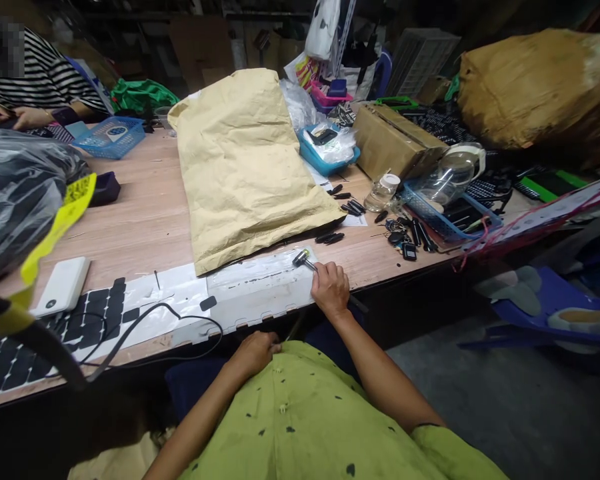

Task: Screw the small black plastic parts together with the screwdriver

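My right hand (331,288) is closed round the handle of a small hammer (301,259) with a shiny metal head. The hammer head rests over a white strip (260,287) along the table's front edge. Against my green shirt, below the edge, sits my left hand (257,351) with its fingers curled in; whether anything is in them is hidden. A large tan paper bag (255,167) lies just beyond the hammer. Several black pieces (329,238) lie right of the bag's lower corner.
A white power bank (64,285), a looped black cable (170,307) and dark sheets of square stickers (105,313) lie left. Right are a glass jar (381,191), a blue basket (447,227), keys (399,237) and a cardboard box (393,140). Far left, a person in a striped sleeve (55,73) works.
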### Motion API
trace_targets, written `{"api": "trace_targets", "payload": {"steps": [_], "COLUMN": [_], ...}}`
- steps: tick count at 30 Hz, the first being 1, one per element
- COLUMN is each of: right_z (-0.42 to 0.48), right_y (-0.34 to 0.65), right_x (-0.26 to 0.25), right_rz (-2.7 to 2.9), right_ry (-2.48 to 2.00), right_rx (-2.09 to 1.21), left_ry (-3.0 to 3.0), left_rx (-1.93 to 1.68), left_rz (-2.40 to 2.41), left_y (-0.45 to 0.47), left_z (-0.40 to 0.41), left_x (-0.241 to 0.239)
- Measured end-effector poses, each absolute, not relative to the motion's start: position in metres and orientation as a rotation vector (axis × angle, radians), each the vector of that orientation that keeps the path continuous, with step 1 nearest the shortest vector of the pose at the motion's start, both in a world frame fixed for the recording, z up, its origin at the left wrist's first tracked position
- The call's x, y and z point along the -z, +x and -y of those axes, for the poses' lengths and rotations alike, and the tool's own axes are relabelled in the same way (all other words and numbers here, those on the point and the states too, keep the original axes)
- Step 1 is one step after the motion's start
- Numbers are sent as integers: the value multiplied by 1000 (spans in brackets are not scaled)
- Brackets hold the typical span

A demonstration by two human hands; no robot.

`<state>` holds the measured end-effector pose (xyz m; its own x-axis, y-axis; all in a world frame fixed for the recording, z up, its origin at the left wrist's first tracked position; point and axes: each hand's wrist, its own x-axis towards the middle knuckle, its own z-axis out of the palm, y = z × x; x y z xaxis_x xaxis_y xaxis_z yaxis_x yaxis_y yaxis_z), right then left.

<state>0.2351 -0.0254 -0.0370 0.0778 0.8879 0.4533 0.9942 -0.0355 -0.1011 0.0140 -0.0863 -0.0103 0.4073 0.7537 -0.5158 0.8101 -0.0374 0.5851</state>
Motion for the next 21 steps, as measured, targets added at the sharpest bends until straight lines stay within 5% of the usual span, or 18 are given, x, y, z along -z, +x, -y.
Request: {"api": "trace_targets", "payload": {"steps": [4,12,21], "right_z": [26,27,28], "right_y": [234,233,231], "right_x": [36,36,34], "right_rz": [1867,1879,1879], "right_ry": [-1987,-1977,-1973], "right_rx": [358,365,305], "left_ry": [1861,2034,1993], "left_rx": [-113,-323,-545], "left_rz": [-1113,-1974,-2110], "left_y": [24,26,24], "left_z": [53,-46,-65], "left_x": [-23,-28,-18]}}
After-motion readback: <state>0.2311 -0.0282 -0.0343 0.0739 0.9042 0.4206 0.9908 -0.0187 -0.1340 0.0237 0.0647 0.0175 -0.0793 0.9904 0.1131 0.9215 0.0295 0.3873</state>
